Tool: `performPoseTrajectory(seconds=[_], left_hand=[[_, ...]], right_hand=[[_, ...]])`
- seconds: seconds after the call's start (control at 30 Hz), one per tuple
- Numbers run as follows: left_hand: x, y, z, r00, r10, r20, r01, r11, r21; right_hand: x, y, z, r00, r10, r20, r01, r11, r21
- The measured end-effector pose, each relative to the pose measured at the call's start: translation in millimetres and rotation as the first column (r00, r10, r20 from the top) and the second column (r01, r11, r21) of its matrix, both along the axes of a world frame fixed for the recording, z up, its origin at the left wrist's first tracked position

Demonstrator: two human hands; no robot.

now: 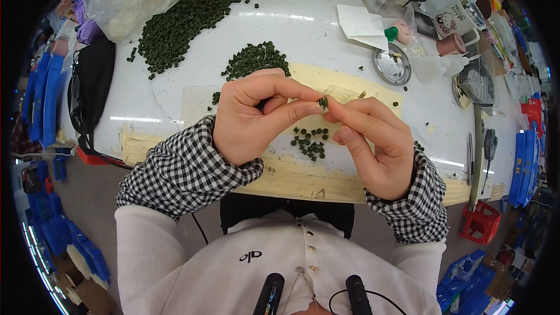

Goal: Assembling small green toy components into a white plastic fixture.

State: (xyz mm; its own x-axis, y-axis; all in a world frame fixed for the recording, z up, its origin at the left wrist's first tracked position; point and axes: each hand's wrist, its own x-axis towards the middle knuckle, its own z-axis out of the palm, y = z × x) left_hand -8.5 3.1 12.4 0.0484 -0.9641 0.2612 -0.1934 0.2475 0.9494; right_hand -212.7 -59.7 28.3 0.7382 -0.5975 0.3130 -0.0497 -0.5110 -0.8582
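Note:
Between the thumb and forefinger of my left hand (251,111) is a small dark green piece (323,102), pinched closed above the table. Fingertips of my right hand (376,143) meet it from the other side. That hand's fingers are curled in, with the thumb close against them, and whatever it grips is hidden. A loose group of small round dark green pieces (310,143) lies on the table just below the hands. Beyond my left hand is a bigger heap of similar pieces (256,60), partly covered by the hand.
A large pile of green pieces (186,26) spreads across the far left, beside clear plastic bags (125,6). At the right are a round metal dish (391,65), a white mug (458,18), a pink spool (451,45) and a screwdriver (489,146). Yellowed tape (309,178) lines the table's near edge.

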Motion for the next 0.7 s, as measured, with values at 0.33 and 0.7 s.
performPoseTrajectory(seconds=[0.33,0.7], left_hand=[[1,-2,-1,1.000,-0.003,0.027,0.004,1.000,-0.022],[7,-11,-6,0.866,-0.397,0.305,0.308,0.903,0.300]], right_hand=[[-1,-3,5,0.999,-0.053,0.002,0.053,0.991,-0.121],[-54,0,10,0.887,-0.344,-0.308,0.223,0.903,-0.366]])
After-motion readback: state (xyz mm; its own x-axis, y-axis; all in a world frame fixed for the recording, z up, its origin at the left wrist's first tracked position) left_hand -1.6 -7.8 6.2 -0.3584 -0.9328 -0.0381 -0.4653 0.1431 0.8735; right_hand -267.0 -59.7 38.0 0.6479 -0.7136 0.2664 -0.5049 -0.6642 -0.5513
